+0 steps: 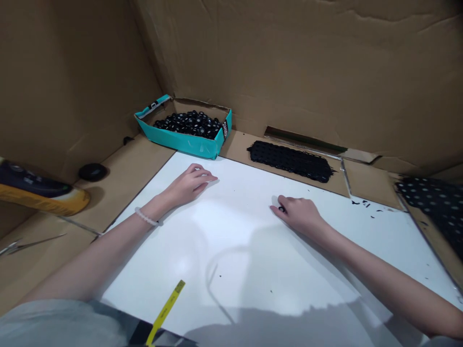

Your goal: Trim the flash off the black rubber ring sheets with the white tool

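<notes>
Your right hand (298, 214) has its fingers (275, 207) pinched together around a small black piece (281, 209), with the fingertips down near the white tabletop (152, 260). The piece is mostly hidden by those fingers and looks like a little ring, though the view is too poor to be sure. Your left hand (190, 185) lies to the left of that pinch, well apart from it, with its fingers (206, 176) loosely curled and resting on the tabletop, holding nothing that shows. A beaded bracelet (146, 216) circles your left wrist.

Beyond your left fingers, a low teal box (181, 143) sits against the cardboard wall (307, 62), and it is filled with a heap of black rings (188, 124). Ahead of your right fingers, a black perforated sheet (291, 161) lies on a strip of cardboard past the edge of the tabletop. Further right, a second black sheet with pale dots (434, 207) lies at an angle. Small black scraps (365, 204) are scattered on the tabletop between your right fingers and that sheet.

Well left of your left fingers are a round black object (93, 172), a yellow-and-black tool (39, 190) and a thin metal tool (32, 243), all on cardboard. Below both hands, a yellow strip (165, 308) lies across the near edge of the tabletop.
</notes>
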A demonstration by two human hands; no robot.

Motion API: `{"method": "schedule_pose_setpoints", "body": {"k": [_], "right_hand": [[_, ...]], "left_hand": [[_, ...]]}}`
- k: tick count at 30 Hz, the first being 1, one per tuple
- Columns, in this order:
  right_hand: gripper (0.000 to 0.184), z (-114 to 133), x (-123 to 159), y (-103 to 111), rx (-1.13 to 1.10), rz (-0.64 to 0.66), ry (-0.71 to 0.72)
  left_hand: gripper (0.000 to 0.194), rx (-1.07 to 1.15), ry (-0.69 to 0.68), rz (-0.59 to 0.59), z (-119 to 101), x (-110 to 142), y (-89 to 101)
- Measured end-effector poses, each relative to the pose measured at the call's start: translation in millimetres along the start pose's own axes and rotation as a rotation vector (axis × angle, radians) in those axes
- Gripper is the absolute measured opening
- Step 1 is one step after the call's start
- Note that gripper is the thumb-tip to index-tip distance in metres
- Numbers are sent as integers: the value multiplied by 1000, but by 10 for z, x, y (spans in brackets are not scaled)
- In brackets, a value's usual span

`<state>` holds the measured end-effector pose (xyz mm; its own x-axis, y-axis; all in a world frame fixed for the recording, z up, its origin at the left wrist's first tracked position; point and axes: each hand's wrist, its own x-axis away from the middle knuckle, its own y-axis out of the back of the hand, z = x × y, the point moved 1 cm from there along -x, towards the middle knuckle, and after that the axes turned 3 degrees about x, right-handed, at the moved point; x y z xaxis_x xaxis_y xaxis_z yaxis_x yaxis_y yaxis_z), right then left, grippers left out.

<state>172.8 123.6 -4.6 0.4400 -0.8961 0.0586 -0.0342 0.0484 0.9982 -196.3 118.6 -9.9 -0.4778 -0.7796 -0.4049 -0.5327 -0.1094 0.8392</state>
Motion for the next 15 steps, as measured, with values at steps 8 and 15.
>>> {"method": "schedule_pose_setpoints", "body": {"k": [8, 15], "right_hand": [[30, -126, -214, -89, -305, -52, 38], [36, 520, -1702, 1026, -546, -231, 192]], "left_hand": [[32, 20, 5, 11, 20, -4, -10], [33, 22, 1, 34, 42, -2, -25]]}}
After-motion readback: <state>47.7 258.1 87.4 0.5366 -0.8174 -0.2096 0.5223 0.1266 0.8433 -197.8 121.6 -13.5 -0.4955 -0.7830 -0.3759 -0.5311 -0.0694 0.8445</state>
